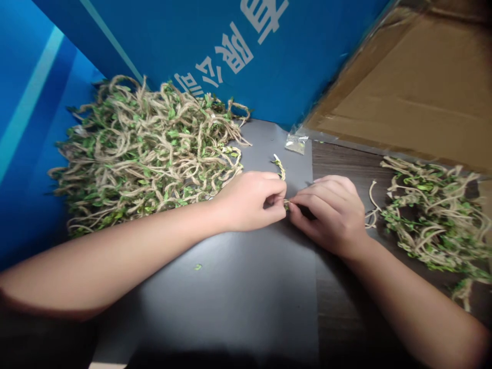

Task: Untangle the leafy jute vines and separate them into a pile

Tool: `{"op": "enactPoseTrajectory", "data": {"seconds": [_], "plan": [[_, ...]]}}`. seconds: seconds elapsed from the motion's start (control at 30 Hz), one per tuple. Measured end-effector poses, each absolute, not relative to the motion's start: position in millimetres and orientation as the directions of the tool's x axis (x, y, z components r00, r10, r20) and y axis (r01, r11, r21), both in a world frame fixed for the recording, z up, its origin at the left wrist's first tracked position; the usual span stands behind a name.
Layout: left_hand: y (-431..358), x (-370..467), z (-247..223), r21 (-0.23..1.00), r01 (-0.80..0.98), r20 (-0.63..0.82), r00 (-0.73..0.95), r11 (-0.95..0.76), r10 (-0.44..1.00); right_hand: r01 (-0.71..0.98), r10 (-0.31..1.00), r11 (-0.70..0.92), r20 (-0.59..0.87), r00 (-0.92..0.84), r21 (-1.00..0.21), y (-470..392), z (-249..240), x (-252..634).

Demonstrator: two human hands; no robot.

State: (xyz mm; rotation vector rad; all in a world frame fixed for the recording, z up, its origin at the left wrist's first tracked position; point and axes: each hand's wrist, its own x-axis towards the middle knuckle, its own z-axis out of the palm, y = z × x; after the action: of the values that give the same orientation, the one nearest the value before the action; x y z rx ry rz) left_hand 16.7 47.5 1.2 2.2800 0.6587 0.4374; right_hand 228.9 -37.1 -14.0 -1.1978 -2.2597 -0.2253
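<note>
Between my two hands is a short beige twine cord with green leaves (pixel 282 169); its free end sticks up past my left knuckles. Thumb and index finger of my left hand (pixel 255 201) pinch it. The fingertips of my right hand (pixel 333 210) close on the same cord, almost touching the left ones. Most of the gripped part is hidden by the fingers. Left of my left hand lies a big heap of leafy twine cords (pixel 154 148). Beyond my right wrist is a smaller pile of similar cords (pixel 430 220).
A grey sheet (pixel 238 297) covers part of the dark wood-grain table (pixel 346 302). A small clear plastic bag (pixel 295 143) lies near the back, by a large cardboard box (pixel 415 87). Blue panels (pixel 184 31) with white characters stand behind. One loose leaf (pixel 198 267) rests on the sheet.
</note>
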Motion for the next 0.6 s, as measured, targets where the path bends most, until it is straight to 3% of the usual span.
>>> {"op": "enactPoseTrajectory", "data": {"seconds": [0.17,0.6], "plan": [[47.1,17.2,3.7,0.725,0.335,0.112,0.805,-0.602,0.583,0.814,0.737,0.557,0.550,-0.394,-0.163,-35.4,-14.3,229.6],[48.1,16.9,3.4,0.739,0.339,0.095,0.803,-0.582,0.588,0.798,0.700,0.594,0.554,-0.451,-0.101,-35.0,-14.1,230.1]]}}
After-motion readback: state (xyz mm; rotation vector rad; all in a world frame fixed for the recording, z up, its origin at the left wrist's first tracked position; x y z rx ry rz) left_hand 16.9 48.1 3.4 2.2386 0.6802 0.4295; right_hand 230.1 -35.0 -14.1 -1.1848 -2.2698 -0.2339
